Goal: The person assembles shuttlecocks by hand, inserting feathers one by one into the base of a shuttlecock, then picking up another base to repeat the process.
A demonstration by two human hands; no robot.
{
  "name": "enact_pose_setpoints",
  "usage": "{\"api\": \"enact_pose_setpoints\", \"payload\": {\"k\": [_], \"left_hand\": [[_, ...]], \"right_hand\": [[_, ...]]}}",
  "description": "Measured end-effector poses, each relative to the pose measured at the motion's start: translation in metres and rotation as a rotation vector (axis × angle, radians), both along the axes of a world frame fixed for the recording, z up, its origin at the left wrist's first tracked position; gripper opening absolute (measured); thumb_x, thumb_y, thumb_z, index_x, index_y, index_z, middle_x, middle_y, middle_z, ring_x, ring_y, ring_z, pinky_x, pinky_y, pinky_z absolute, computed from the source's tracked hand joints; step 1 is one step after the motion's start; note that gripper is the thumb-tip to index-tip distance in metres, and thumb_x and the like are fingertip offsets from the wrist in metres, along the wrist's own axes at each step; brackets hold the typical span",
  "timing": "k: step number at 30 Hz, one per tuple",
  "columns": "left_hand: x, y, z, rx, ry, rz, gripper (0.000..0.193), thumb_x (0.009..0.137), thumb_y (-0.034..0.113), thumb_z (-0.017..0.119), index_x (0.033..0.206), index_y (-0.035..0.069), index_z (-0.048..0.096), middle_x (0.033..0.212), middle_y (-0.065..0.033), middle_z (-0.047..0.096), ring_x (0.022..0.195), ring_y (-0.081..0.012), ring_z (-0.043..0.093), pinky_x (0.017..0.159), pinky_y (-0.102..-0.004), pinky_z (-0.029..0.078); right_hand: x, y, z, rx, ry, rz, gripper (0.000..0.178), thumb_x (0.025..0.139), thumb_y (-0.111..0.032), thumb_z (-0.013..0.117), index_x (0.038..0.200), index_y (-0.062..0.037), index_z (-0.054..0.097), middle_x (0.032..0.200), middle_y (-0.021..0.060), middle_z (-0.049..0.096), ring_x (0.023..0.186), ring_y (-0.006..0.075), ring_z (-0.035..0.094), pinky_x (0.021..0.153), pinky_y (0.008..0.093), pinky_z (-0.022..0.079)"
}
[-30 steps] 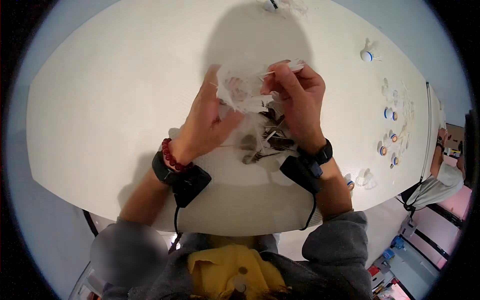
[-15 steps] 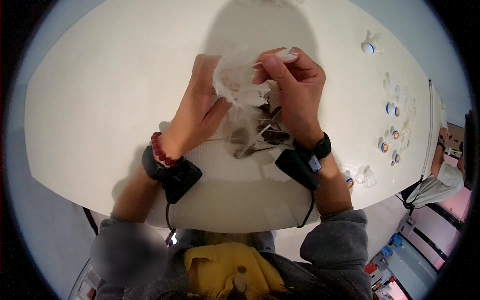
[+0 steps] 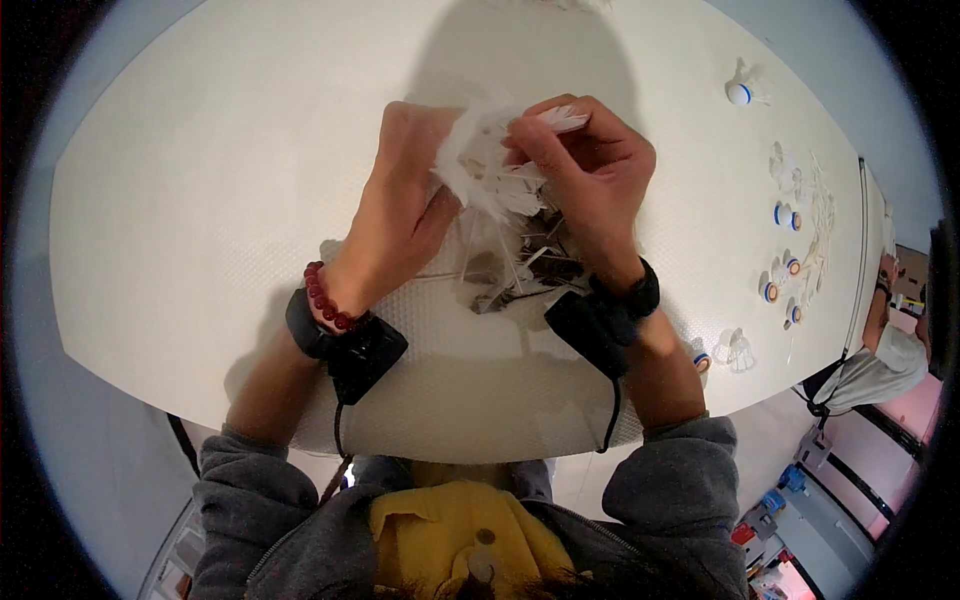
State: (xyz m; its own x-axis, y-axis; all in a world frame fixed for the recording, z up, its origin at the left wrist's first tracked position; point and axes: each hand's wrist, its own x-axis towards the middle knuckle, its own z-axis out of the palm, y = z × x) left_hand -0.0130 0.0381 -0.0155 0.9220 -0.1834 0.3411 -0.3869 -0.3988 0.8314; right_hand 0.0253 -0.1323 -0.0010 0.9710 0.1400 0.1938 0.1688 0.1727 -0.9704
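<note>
My left hand (image 3: 398,200) is closed around a white feather shuttlecock (image 3: 472,160), its ragged feathers spreading toward the right; its base is hidden. Between thumb and fingers of my right hand (image 3: 598,165) is a white feather (image 3: 564,120), pinched just beside the shuttlecock. Under both hands lies a pile of loose feathers and quills (image 3: 550,262), some in dark shadow. A red bead bracelet (image 3: 325,300) circles my left wrist, and black devices with cables are strapped to both wrists.
On the right of the white table (image 3: 200,200) lie several shuttlecock pieces with blue-banded bases (image 3: 784,214) and a strip of bare quills (image 3: 820,230). One white shuttlecock (image 3: 740,94) rests at the far right. Another person's arm (image 3: 880,310) shows beyond the right edge.
My right hand has shifted slightly, with the feather still pinched. The shuttlecock in my left hand has turned a little, showing more of its feathers and quills.
</note>
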Motion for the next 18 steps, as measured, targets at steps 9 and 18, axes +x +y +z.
{"api": "enact_pose_setpoints", "payload": {"k": [9,18], "left_hand": [[-0.003,-0.002,0.000,-0.073,0.093,-0.019,0.052,0.069,-0.011,0.050,0.119,0.001,0.045,0.106,-0.0173,0.042,0.099,-0.0345,0.044,0.087,-0.0384,0.039],[-0.001,0.000,0.004,-0.063,0.099,-0.065,0.050,0.072,-0.008,0.053,0.120,0.001,0.044,0.104,-0.0171,0.044,0.096,-0.0340,0.044,0.086,-0.0379,0.039]], "right_hand": [[-0.002,0.000,0.007,-0.054,0.007,0.055,0.013,0.077,-0.010,0.072,0.076,0.0001,0.064,0.070,0.0049,0.065,0.065,0.0075,0.060,0.058,0.0215,0.049],[-0.002,0.000,0.005,0.061,-0.051,0.007,0.010,0.078,-0.008,0.070,0.074,-0.0008,0.064,0.072,0.0025,0.064,0.065,0.0075,0.059,0.059,0.0215,0.049]]}}
